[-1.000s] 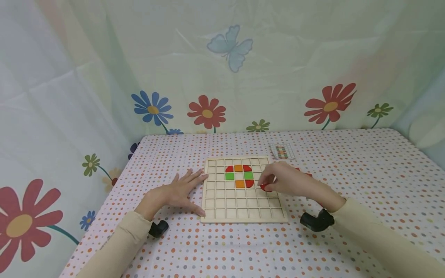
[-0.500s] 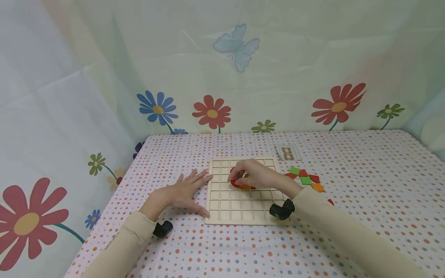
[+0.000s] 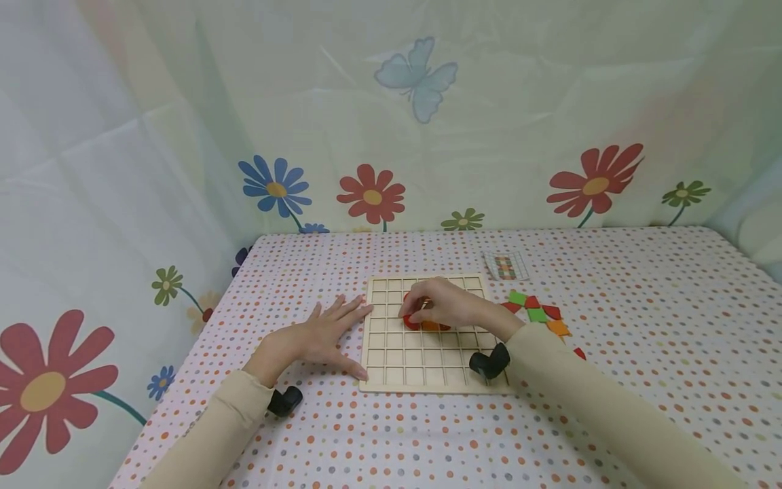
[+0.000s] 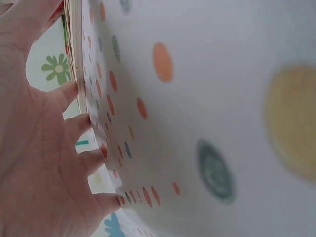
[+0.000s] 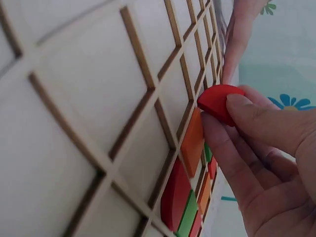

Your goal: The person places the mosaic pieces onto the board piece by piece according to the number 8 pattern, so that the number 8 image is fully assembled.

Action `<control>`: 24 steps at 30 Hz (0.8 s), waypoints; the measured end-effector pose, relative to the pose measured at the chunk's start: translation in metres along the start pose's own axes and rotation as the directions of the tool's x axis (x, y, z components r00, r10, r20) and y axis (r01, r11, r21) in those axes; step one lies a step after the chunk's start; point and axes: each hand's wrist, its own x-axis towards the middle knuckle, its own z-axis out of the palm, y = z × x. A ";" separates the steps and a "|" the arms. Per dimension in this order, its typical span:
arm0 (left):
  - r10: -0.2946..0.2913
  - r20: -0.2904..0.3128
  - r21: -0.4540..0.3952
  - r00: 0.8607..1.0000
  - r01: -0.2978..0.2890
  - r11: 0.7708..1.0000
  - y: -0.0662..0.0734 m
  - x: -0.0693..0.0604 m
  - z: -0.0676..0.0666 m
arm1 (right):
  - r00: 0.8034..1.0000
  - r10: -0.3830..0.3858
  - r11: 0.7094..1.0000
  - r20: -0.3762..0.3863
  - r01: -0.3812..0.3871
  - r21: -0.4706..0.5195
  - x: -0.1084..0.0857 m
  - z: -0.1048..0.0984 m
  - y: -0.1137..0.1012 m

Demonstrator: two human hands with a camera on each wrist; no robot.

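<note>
My right hand (image 3: 449, 303) is over the upper middle of a wooden grid board (image 3: 415, 375). Between thumb and fingers it pinches a red quarter-round tile (image 5: 217, 102), tilted at the grid, beside an orange tile (image 5: 192, 143) seated in a cell. A second red rounded tile (image 5: 175, 195) and a green tile (image 5: 186, 217) also sit in cells; in the head view the hand hides most of these. My left hand (image 3: 314, 343) lies with spread, straight fingers at the board's left side, its thumb and index fingertip touching the edge.
Right of the board lie several loose red, orange and green tiles, among them a green tile (image 3: 537, 315). A small pattern card (image 3: 506, 265) lies beyond the board's far right corner. A flowered curtain (image 3: 489, 136) rises behind the dotted tablecloth (image 3: 379, 441).
With the red tile, my right hand has moved left from the board's right side to the group of seated tiles. It barely shifts over the last half second. The left hand stays in place.
</note>
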 end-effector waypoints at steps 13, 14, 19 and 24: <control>0.002 0.001 -0.001 1.000 -0.002 1.000 0.002 -0.001 0.000 | 0.993 -0.014 0.999 0.120 0.017 -0.028 0.004 -0.008 0.002; 0.002 0.000 -0.002 1.000 -0.002 1.000 0.002 0.000 -0.001 | 0.992 -0.016 0.999 0.123 0.021 -0.038 0.005 -0.008 0.002; 0.000 0.004 -0.002 1.000 0.000 1.000 0.003 0.000 -0.001 | 0.990 -0.005 0.996 0.138 0.017 -0.082 0.006 -0.008 -0.001; -0.009 0.005 0.002 1.000 0.009 1.000 0.002 0.000 -0.001 | 0.989 0.014 0.993 0.151 0.004 -0.117 0.007 -0.010 -0.003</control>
